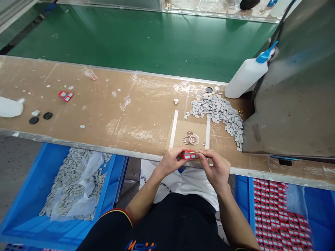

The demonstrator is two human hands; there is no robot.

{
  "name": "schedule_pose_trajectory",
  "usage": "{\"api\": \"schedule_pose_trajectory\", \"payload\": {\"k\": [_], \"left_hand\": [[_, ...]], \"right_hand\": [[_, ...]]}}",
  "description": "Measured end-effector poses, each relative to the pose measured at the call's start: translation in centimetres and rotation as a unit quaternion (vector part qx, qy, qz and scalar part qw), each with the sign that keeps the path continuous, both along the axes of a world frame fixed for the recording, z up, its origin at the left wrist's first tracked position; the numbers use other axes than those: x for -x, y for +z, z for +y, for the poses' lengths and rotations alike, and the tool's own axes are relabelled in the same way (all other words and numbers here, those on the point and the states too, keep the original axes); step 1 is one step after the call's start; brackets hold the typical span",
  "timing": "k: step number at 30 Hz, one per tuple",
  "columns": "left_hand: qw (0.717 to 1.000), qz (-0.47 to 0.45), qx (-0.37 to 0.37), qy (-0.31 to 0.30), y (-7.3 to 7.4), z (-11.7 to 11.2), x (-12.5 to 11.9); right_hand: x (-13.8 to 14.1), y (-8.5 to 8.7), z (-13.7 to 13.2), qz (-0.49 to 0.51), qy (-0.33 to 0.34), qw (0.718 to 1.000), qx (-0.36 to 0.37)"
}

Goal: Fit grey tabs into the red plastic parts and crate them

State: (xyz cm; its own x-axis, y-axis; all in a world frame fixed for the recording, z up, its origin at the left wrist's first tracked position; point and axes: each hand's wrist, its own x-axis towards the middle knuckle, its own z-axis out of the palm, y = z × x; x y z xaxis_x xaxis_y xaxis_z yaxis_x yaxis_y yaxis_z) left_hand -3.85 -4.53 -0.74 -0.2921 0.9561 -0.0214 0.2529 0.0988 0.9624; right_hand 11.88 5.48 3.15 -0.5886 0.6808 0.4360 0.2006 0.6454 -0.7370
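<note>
Red plastic frame (188,155) with pale windows, small and pinched at both ends between the left hand (170,162) and the right hand (214,167), just over the front edge of the counter (104,118). Both hands nearly closed, fingers curled around the piece, no other object visible in either. Main danger here: a slip from so narrow a hold, with the frame dropping past the edge toward the floor or into one of the two blue crates below, the left crate (31,223) full of grey tiles, the right crate (243,195) full of red frames, and a mix-up of parts as the result. Just ahead of the hands, a cardboard sheet (190,130) with copper coils (190,140) lying loose on it, easily shifted by a careless wrist or sleeve. Beyond it, a heap of grey tiles (220,113) beside the sheet, liable to spread under a stray knock, and a white plastic bottle (246,75) with a blue nozzle, at risk of tipping from a reach too far right.
</note>
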Motion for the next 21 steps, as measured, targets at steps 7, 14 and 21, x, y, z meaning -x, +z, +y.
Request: {"api": "schedule_pose_trajectory", "payload": {"k": [7, 14, 21], "left_hand": [[0.999, -0.034, -0.010, 0.011, -0.2, 0.0, 0.0], [0.998, -0.049, -0.019, 0.016, -0.3, -0.1, 0.1], [0.998, -0.022, -0.057, -0.002, -0.8, -0.4, 0.5]], "right_hand": [[-0.2, -0.7, 1.4, 0.059, -0.076, 0.995, 0.033], [2.0, -1.5, 2.9, 0.016, -0.002, 1.000, -0.016], [0.6, -1.9, 10.0, -0.108, -0.078, 0.990, -0.047]]}}
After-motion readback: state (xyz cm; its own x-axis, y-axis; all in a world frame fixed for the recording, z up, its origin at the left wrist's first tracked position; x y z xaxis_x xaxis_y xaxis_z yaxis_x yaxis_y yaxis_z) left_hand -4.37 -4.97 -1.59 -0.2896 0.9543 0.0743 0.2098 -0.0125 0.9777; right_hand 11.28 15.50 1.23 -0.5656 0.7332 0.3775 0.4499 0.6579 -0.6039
